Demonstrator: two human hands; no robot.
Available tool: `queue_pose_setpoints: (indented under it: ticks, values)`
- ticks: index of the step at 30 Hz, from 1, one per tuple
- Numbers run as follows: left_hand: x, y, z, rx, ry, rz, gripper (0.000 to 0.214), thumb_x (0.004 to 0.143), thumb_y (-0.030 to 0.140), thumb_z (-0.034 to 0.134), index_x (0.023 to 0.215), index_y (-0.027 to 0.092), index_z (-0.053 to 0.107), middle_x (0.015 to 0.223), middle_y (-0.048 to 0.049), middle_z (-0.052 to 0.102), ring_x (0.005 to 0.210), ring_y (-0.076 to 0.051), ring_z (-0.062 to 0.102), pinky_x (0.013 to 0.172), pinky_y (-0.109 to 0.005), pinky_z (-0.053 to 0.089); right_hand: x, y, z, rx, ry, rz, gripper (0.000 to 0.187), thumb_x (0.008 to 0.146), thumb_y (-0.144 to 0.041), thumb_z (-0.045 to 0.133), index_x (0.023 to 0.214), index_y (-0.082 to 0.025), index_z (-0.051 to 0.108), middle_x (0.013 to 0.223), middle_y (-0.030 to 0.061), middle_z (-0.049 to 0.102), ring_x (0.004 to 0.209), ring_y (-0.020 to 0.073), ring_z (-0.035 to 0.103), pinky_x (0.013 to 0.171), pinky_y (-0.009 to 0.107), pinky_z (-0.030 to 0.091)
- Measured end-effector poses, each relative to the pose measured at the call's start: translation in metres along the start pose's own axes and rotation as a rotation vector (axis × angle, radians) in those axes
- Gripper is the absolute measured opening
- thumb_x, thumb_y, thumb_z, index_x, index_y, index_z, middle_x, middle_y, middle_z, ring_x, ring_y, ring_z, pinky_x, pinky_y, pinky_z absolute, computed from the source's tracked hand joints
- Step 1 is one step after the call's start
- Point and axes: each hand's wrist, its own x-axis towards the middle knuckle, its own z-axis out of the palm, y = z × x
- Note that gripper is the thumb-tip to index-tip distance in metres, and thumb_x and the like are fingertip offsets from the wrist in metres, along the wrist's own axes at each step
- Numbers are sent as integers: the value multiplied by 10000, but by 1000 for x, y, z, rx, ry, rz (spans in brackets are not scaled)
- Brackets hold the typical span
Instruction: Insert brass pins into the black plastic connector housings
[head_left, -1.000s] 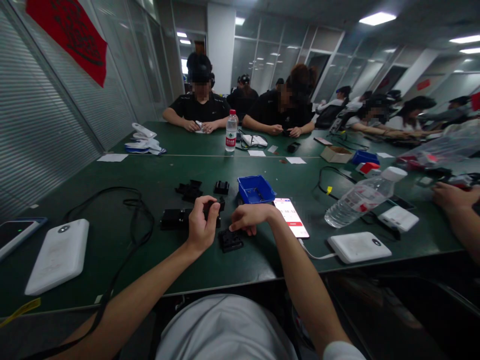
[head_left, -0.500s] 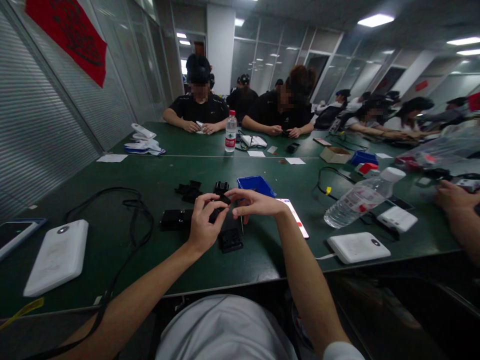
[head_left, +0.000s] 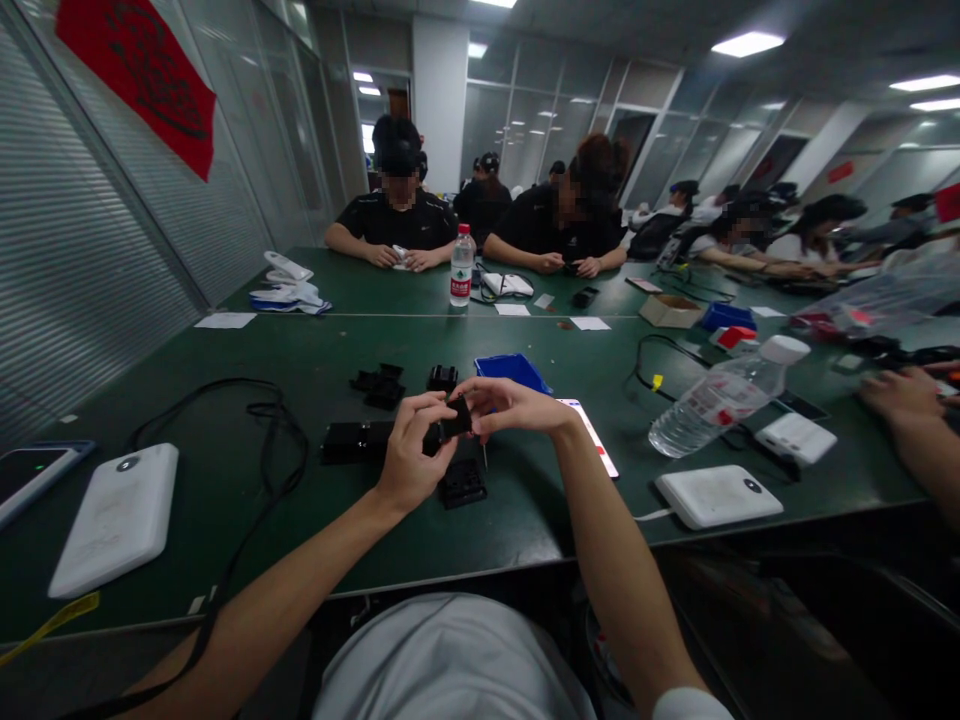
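Observation:
Both my hands meet above the table around a small black plastic part (head_left: 455, 418). My left hand (head_left: 411, 447) pinches it between thumb and fingers from the left. From the right, the fingertips of my right hand (head_left: 511, 406) close on its other edge. A thin metal shaft (head_left: 485, 456) sticks out below my right hand; its upper end is hidden. Just under the hands lies a black plastic piece with holes (head_left: 464, 484). A long black case (head_left: 352, 441) lies beside my left fingers, partly covered by them.
Beyond my hands are a blue tray (head_left: 514, 370), a small black block (head_left: 442, 377) and several black pieces (head_left: 377, 384). A phone (head_left: 592, 440), a tilted water bottle (head_left: 724, 400) and a white power bank (head_left: 718, 497) are rightward. Leftward lie another power bank (head_left: 116, 520) and a black cable (head_left: 274, 410).
The black part has turned between my fingers, so a flat face now shows. My right fingertips have come in against it. At the far right, a co-worker's hand has shifted.

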Motion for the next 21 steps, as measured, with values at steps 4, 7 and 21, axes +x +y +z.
queue_pose_setpoints:
  ticks: [4, 7, 21]
  values:
    - [-2, -4, 3, -104, 8, -64, 539, 878, 133, 719, 1365, 234, 511, 1255, -96, 618, 1146, -219, 674, 988, -415, 622, 1, 1, -2, 0, 12, -25, 535, 797, -199, 817, 1275, -169, 578, 874, 1, 705, 754, 129, 705, 676, 218, 564]
    - [-3, -5, 5, -109, 21, -49, 607, 886, 156, 733, 1426, 244, 470, 1314, -102, 594, 1190, -225, 655, 1022, -429, 609, 1, 1, -2, 1, 24, -44, 515, 796, -171, 800, 1266, -162, 589, 840, -5, 708, 744, 119, 698, 670, 200, 542]
    - [-1, -4, 3, -93, -62, -16, 478, 941, 124, 662, 1383, 251, 530, 1402, -122, 610, 1288, -263, 622, 974, -400, 607, -1, -1, -2, -25, 82, -70, 472, 767, -203, 867, 1160, -184, 606, 828, -27, 698, 740, 108, 679, 683, 196, 534]
